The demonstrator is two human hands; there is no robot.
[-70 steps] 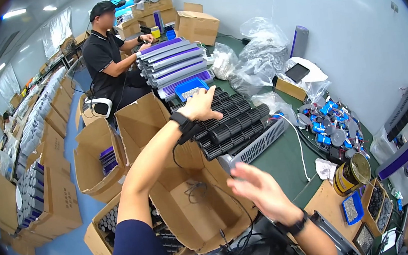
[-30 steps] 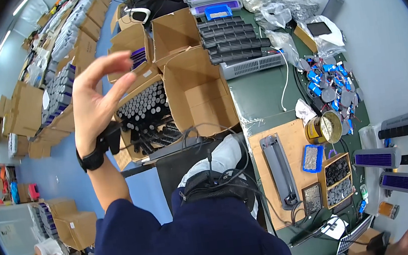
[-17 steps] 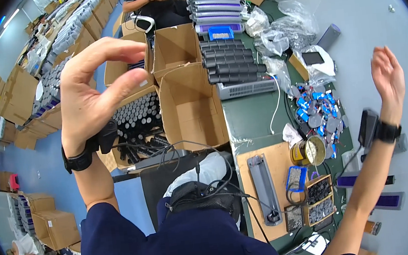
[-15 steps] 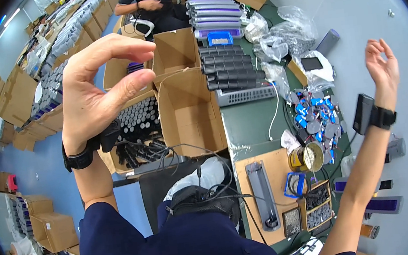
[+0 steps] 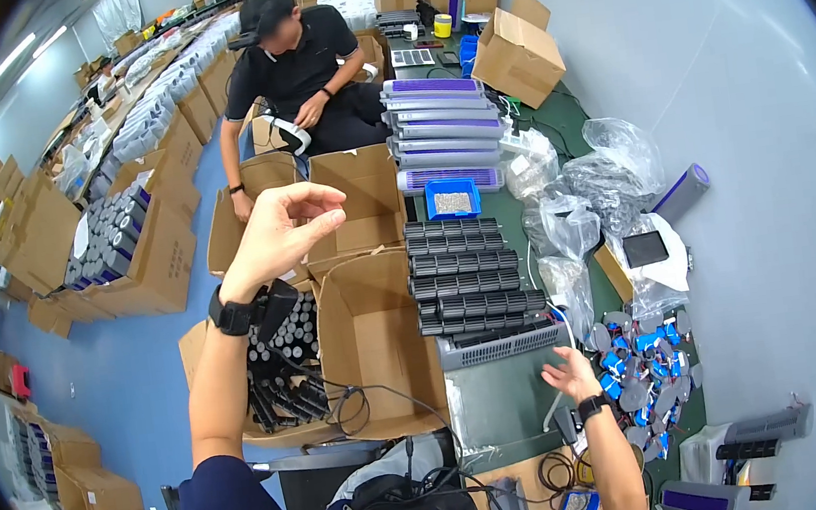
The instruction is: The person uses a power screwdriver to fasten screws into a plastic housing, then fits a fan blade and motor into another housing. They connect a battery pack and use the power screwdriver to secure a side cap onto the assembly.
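My left hand (image 5: 283, 234) is raised over the cardboard boxes, thumb and curved fingers apart with nothing between them. Below it lies an open box of black and grey cylindrical parts (image 5: 287, 344), and beside that a deep cardboard box (image 5: 378, 344). My right hand (image 5: 575, 374) hovers over the green bench top, palm partly up, fingers loosely spread and holding nothing. Nearest to it are a grey slotted housing (image 5: 504, 347) with a white cable and a heap of round grey parts with blue wrapping (image 5: 647, 369). Stacked black ribbed rollers (image 5: 466, 279) lie beyond the housing.
A person (image 5: 302, 76) in black sits beyond the boxes, one arm reaching down to them. Grey-purple housings (image 5: 444, 130) are stacked behind a blue tray (image 5: 452, 199) of small parts. Clear plastic bags (image 5: 609, 166) crowd the wall side. A wooden board (image 5: 529, 478) lies close to me.
My view has tilted up, bringing more of the seated person into sight. My left hand has moved away from me; my right hand has come down and inward from the wall side to the bench.
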